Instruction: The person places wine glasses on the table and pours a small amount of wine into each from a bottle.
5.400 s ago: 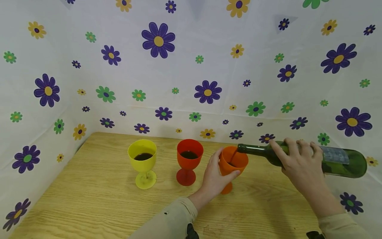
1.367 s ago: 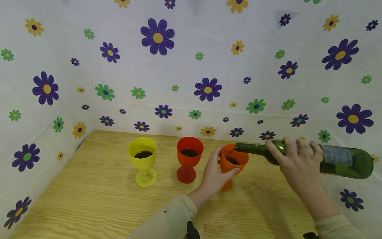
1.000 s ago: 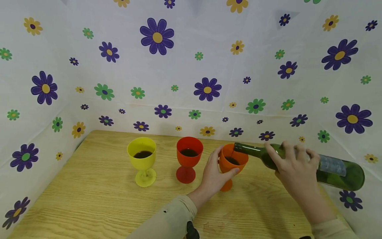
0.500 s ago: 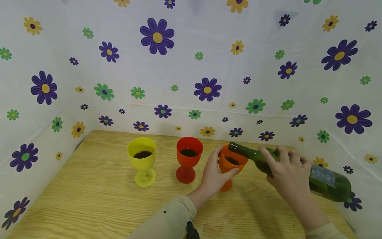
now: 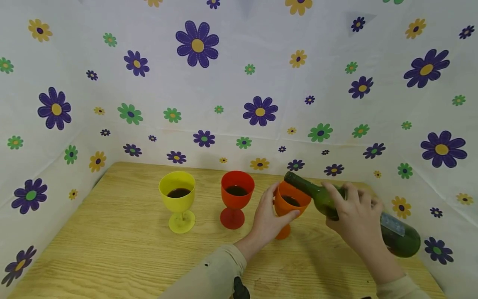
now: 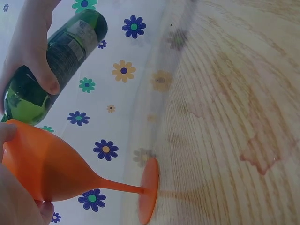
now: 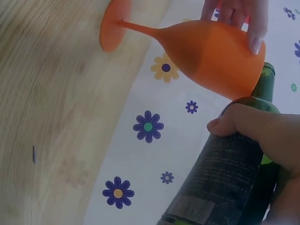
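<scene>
My left hand (image 5: 267, 218) grips the bowl of an orange goblet (image 5: 293, 207), which has dark liquid inside. In the left wrist view the goblet's foot (image 6: 149, 191) is at the wooden table. My right hand (image 5: 356, 220) holds a green glass bottle (image 5: 401, 236) around its shoulder, the neck (image 5: 300, 182) slanting up to the left over the goblet's rim. No stream shows from its mouth. The bottle's label (image 7: 225, 173) faces the right wrist camera. To the left stand a red goblet (image 5: 235, 199) and a yellow goblet (image 5: 177, 199), both with dark liquid in them.
The wooden table (image 5: 123, 249) backs onto a white cloth (image 5: 224, 74) printed with flowers, which also hangs along both sides. A reddish wet stain (image 6: 260, 157) marks the table near the orange goblet.
The bottle has tipped from nearly level to base-down, its base swinging down and left. The thin stream into the orange goblet has stopped, and its liquid stands higher. My left hand stays put.
</scene>
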`<control>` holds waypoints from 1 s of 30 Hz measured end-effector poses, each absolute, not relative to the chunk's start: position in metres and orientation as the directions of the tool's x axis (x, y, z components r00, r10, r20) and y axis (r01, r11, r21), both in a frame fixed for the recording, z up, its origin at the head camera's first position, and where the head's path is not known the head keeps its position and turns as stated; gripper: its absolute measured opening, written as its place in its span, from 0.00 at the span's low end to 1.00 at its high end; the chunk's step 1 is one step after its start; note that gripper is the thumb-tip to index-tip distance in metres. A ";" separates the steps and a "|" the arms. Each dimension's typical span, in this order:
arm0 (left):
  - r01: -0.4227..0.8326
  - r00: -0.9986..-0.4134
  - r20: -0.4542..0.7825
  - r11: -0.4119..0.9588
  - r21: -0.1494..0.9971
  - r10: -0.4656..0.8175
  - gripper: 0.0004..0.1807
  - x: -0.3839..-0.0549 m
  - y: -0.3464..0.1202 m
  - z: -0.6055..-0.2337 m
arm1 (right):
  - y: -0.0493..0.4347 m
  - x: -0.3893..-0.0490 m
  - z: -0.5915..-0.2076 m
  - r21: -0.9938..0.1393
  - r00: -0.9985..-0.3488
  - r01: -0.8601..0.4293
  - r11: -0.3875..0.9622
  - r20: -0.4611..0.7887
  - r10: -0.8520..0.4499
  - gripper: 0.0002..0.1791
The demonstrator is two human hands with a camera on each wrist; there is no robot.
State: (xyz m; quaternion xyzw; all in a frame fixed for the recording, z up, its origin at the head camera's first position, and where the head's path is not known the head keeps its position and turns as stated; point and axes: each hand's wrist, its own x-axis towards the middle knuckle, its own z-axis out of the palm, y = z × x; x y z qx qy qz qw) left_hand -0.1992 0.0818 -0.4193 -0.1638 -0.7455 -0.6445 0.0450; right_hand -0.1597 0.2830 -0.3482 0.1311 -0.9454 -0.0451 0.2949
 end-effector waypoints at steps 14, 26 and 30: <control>0.278 -0.950 0.254 0.118 0.953 0.183 0.44 -0.198 0.081 -0.419 | 0.281 -0.160 -0.351 -0.049 -0.873 -0.210 0.976 0.458 -0.165 0.52; 0.279 -0.949 0.255 0.121 0.953 0.185 0.43 -0.199 0.081 -0.419 | 0.285 -0.158 -0.355 -0.159 -0.925 -0.182 0.970 0.363 -0.114 0.53; 0.272 -0.951 0.248 0.122 0.954 0.184 0.43 -0.199 0.081 -0.419 | 0.289 -0.156 -0.356 -0.171 -0.940 -0.152 0.973 0.328 -0.090 0.52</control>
